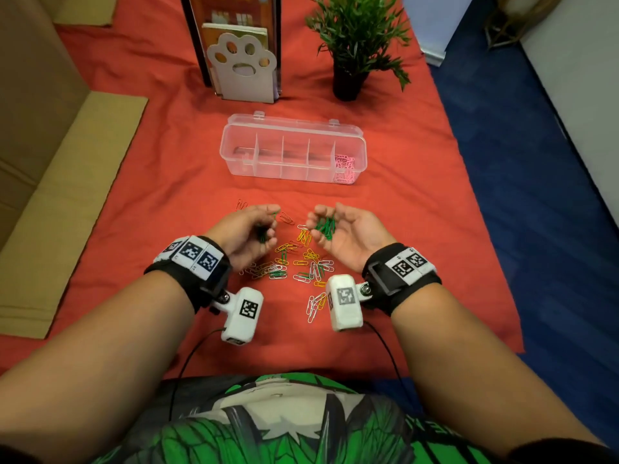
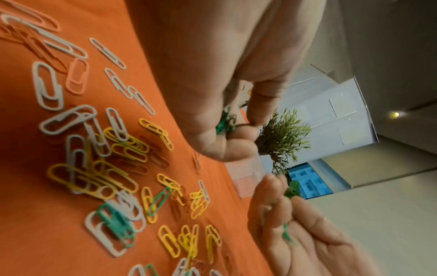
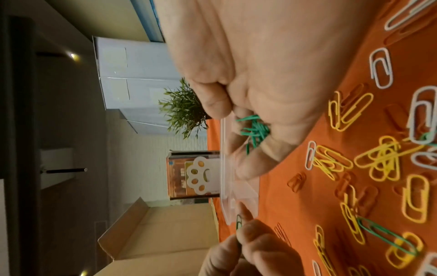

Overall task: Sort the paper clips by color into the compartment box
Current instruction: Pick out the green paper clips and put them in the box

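Both hands hover palm-in over a loose pile of white, yellow, red and green paper clips (image 1: 301, 262) on the red cloth. My left hand (image 1: 268, 226) has its fingers curled round a few green clips (image 2: 224, 123). My right hand (image 1: 321, 222) is cupped, with a bunch of green clips (image 3: 254, 128) held in its curled fingers. The clear compartment box (image 1: 268, 172) stands open just beyond the hands. Its rightmost compartment holds pink clips (image 1: 345, 167); the other compartments look empty.
A paw-shaped bookend (image 1: 241, 61) with books and a potted plant (image 1: 358, 38) stand behind the box. Cardboard (image 1: 67, 195) lies along the left. The cloth ends at the right on blue floor (image 1: 536, 229). A few red clips (image 1: 242, 205) lie by the left hand.
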A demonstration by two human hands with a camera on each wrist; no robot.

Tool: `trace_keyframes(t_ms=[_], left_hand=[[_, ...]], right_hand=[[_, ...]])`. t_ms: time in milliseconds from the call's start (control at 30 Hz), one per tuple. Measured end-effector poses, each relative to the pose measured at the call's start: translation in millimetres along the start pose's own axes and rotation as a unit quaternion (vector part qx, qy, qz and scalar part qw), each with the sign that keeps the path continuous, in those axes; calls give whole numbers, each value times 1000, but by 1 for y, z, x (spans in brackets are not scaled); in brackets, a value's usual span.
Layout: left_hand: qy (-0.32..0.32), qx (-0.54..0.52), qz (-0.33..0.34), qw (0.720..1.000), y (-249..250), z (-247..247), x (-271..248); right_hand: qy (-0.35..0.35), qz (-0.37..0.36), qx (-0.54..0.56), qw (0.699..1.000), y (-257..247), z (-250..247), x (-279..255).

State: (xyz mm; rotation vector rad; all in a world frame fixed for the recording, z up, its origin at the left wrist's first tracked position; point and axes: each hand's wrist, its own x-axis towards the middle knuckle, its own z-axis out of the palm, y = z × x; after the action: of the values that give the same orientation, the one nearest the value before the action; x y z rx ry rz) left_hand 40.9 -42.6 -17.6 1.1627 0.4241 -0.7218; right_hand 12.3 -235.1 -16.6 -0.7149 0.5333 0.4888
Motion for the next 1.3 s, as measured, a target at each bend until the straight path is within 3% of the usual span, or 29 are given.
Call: trace_keyframes(t_ms=[133, 433, 833, 1000, 1167, 1233, 1300], left_hand=[[-10, -35, -35, 999, 20, 10, 6], [-9, 2, -28, 1000, 84, 64, 47], [-4, -34, 1, 999, 99, 97, 77], [29, 5, 50, 998, 96, 89, 70], [99, 163, 133, 973, 71, 63, 46], [119, 257, 143, 948, 53, 43, 34], [120, 356, 149, 915, 34, 24, 19]], right_hand=[[0, -2, 2, 1000, -9, -3, -4], [135, -18, -95, 986, -25, -20, -8], [135, -54, -225, 963, -54, -20, -3], [188, -156, -366, 898, -70, -4, 26], [191, -263, -437, 838, -92, 33, 65], [186, -272, -517, 790, -95, 49, 75], [179, -227, -629, 722, -94, 56, 80]])
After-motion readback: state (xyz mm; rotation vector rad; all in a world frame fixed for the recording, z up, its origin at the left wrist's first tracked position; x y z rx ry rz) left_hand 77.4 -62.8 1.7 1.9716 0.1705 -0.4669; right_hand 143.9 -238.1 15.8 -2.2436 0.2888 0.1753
